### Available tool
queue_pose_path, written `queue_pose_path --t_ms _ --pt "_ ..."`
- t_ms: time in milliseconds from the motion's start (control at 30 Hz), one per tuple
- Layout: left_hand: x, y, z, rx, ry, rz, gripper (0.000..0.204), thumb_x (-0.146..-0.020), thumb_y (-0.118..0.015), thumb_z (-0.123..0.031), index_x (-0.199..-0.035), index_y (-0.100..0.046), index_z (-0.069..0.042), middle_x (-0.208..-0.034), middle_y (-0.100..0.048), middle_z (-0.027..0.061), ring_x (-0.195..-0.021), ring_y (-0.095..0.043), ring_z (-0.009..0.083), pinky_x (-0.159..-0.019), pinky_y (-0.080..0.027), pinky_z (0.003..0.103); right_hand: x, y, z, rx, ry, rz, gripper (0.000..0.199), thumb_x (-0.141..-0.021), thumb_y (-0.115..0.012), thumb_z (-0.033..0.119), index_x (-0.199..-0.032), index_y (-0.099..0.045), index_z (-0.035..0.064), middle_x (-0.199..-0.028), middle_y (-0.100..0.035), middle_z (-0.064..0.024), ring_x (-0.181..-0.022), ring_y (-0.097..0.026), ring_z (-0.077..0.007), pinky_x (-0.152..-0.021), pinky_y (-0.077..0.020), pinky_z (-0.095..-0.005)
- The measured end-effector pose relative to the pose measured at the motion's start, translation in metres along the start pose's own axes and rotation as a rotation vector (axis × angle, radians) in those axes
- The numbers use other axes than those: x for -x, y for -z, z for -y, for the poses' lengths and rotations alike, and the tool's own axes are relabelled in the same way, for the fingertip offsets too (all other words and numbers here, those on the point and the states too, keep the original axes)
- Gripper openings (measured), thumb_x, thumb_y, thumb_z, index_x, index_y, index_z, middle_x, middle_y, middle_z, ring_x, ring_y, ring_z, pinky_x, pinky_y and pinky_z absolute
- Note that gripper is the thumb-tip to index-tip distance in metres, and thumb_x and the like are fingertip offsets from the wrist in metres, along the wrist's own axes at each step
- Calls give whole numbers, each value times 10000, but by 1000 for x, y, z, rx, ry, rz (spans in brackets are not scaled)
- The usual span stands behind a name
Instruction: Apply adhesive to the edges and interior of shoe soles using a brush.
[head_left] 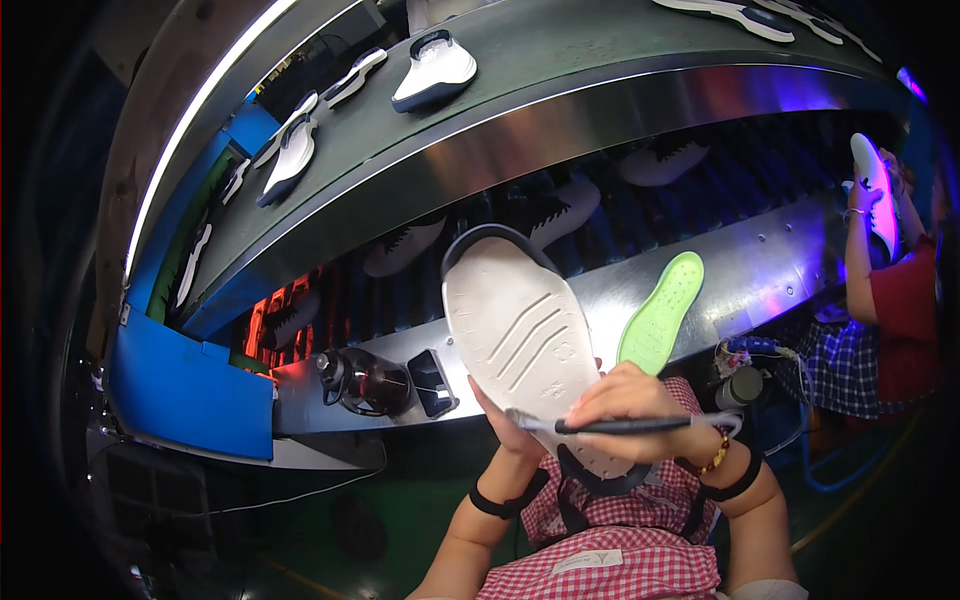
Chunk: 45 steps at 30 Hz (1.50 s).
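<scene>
A checked apron [620,550] lies nearest, with both forearms rising from it. The left hand [505,425] has its grip clenched around the heel end of a white sole [515,335], fingers behind it, tread side turned to the camera. From that grip the sole's long axis runs up and slightly left, toe end farthest away and topmost. The right hand [640,400] sits just right of the left grip, touching the sole's lower right edge, its grip closed on a dark brush [610,426]. The brush lies almost level, tip pointing left across the heel end, just above the left grip. Both wrists are bent inward, hands nearly meeting. Beyond the sole, on the steel bench [760,270], lies a green insole [660,312]. At far right another person's hand holds a shoe [872,190].
</scene>
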<state>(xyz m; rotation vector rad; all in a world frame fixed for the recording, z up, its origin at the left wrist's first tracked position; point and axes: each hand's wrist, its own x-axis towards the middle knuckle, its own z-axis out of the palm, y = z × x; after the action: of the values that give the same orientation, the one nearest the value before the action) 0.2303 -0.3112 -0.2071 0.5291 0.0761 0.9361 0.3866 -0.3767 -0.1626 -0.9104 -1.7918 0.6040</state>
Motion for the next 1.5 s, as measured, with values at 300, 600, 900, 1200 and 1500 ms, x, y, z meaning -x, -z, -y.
queue_pose_path --t_ms 300,600,900,1200,1500 --pt "-8 1 -8 28 -163 -26 975 -705 -249 -814 -1368 -246 -98 -1292 -393 223 -1104 -456 430 -909 -394 544 9 7 -5 -11 -10 10 182 -682 -695 113 -862 -673 91 -865 -665 -43 -854 -616 -166 -776 -400 -298" --pt "-6 5 -15 97 -250 -59 1023 -670 -334 -823 -1362 -256 -75 -1228 -408 272 -1076 -463 392 -916 -378 511 14 9 3 52 15 38 171 -664 -712 112 -829 -682 81 -850 -673 -34 -858 -616 -133 -768 -382 -281" --pt "-9 0 -21 163 -319 40 1032 -663 -388 -813 -1362 -256 -65 -1235 -404 290 -1062 -473 398 -920 -379 491 24 14 2 68 -34 -15 188 -686 -717 157 -866 -687 111 -857 -672 2 -819 -598 -143 -749 -371 -286" --pt "-9 9 -35 24 -330 192 828 -789 -507 -593 -1351 -294 -24 -1321 -370 231 -1185 -401 353 -1023 -290 476 32 23 0 -8 -74 40 241 -664 -731 107 -895 -681 61 -854 -670 -54 -790 -584 -176 -712 -449 -289" --pt "-11 -4 -42 -78 -387 201 776 -780 -531 -590 -1361 -324 -120 -1332 -351 246 -1196 -378 369 -1017 -279 502 43 27 -11 -177 -125 50 244 -691 -711 67 -930 -666 48 -917 -667 -72 -826 -590 -195 -752 -474 -302"
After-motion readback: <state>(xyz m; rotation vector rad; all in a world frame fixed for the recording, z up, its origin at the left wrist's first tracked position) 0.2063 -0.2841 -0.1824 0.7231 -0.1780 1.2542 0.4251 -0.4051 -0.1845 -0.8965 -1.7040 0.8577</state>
